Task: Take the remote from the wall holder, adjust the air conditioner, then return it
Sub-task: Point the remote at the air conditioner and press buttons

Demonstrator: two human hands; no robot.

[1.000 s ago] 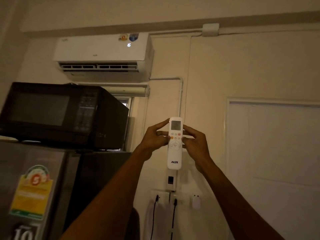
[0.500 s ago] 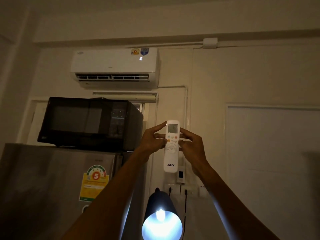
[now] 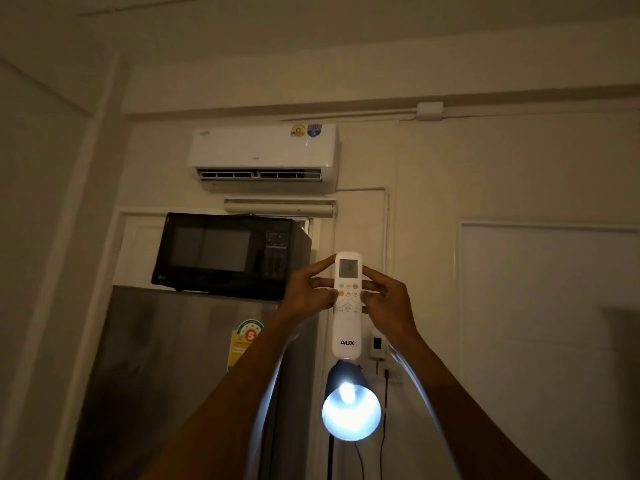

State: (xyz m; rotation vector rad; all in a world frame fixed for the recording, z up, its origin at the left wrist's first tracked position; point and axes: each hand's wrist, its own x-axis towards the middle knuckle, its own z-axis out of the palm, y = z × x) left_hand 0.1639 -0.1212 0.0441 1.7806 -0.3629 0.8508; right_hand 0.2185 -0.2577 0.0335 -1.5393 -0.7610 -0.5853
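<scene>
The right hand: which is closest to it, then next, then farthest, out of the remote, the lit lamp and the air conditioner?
From the right hand:
1. Remote, held in it, just to its left.
2. Lit lamp, below the hand.
3. Air conditioner, high on the wall, up and left.

Between my fingers (image 3: 320,270) the remote (image 3: 347,306) is white, with a grey screen, black lettering and orange and red buttons. Up beyond them the air conditioner (image 3: 263,154) is white with yellow and blue stickers. Off to my left the microwave (image 3: 230,258) is black and the fridge (image 3: 180,358) grey, with a green, yellow and red label.
</scene>
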